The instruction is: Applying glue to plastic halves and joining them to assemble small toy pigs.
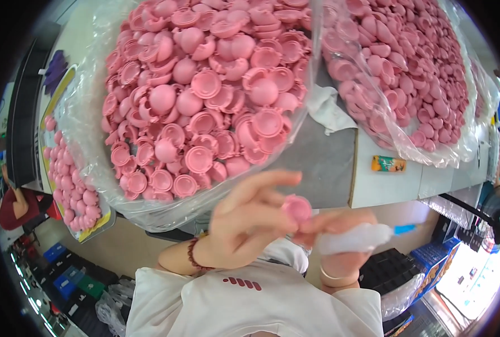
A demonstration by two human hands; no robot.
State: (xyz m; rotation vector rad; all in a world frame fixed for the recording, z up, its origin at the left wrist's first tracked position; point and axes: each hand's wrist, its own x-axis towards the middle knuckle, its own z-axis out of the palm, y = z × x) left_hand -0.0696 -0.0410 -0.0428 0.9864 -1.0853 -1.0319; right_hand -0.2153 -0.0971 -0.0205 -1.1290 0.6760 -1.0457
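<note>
A small round pink plastic shell, its hollow side showing, sits between my two hands. The fingers and thumb of my left hand close on it, and its index finger stretches out above. My right hand is wrapped round a whitish squeeze bottle with a blue tip that points to the right. The right fingertips reach the shell's lower edge; motion blur hides whether they also grip it. Just beyond my hands, a big heap of similar pink shells fills a clear plastic bag.
A second bag of pink shells lies at the right. Between the bags is a white cloth. A small orange and green packet lies on the light tabletop. At the left, a yellow-edged tray carries pink pieces. Dark crates stand below.
</note>
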